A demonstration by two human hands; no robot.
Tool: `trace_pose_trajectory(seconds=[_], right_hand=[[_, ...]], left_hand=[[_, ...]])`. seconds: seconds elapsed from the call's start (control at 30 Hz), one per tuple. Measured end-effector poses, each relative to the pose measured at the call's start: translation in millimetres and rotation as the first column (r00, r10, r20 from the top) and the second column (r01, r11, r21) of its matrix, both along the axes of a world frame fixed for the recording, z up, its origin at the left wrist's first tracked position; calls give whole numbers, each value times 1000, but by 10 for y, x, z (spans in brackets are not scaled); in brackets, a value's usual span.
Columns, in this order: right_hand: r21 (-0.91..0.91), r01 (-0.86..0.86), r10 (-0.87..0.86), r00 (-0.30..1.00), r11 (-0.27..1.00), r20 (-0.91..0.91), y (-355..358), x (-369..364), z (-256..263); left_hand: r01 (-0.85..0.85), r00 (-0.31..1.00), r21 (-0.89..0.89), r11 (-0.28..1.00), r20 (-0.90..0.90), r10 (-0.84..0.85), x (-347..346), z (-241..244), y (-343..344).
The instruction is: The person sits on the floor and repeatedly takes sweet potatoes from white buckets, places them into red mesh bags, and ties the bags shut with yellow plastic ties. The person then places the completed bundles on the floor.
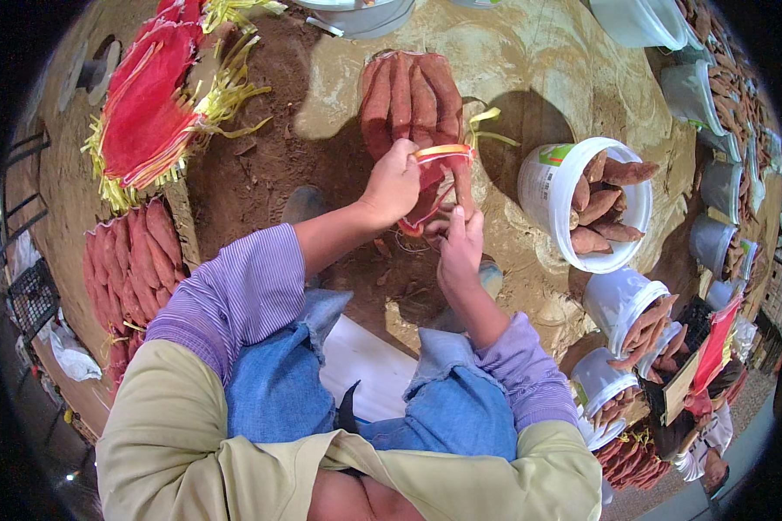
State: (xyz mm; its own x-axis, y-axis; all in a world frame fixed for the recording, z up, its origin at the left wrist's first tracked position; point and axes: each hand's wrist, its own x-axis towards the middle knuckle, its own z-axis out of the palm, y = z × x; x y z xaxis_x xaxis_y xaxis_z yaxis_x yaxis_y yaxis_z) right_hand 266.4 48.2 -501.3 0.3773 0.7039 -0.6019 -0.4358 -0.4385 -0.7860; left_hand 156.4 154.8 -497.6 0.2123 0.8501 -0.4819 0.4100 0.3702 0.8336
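A red mesh bag (412, 98) lies in front of me on the soil-covered ground, its far part packed with several long sweet potatoes side by side. My left hand (393, 179) pinches the rim of the bag's mouth, an orange and white band. My right hand (459, 244) grips the near end of a sweet potato (463, 182) that points into the mouth. Yellow tie strings (485, 127) stick out at the bag's right edge. To the right, a tilted white plastic bucket (583, 202) holds loose sweet potatoes (599, 205).
A stack of red mesh bags (146, 111) with yellow ties lies at the upper left. Filled mesh bags (133, 260) lie below it. Several buckets (625, 312) of sweet potatoes line the right side. A co-worker (710, 430) is at the lower right. Another bucket (371, 16) stands at the top.
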Motion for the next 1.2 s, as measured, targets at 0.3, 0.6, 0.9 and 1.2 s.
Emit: trace_pose_trajectory(seconds=[0.3,0.6,0.9,1.2], right_hand=[[173,-8,-11,994,985,109,256,-194,-446],[-63,-354,277,596,933,754,1136,30,-422],[-153,-402,353,490,903,797,998,37,-382],[-131,-788,384,142,602,912,182,409,27]], left_hand=[[432,870,369,823,-411,-272,48,243,83],[567,823,474,674,-363,-437,136,290,-205],[556,830,381,739,-306,-467,141,328,-220],[422,905,437,794,-254,-341,155,236,-161]])
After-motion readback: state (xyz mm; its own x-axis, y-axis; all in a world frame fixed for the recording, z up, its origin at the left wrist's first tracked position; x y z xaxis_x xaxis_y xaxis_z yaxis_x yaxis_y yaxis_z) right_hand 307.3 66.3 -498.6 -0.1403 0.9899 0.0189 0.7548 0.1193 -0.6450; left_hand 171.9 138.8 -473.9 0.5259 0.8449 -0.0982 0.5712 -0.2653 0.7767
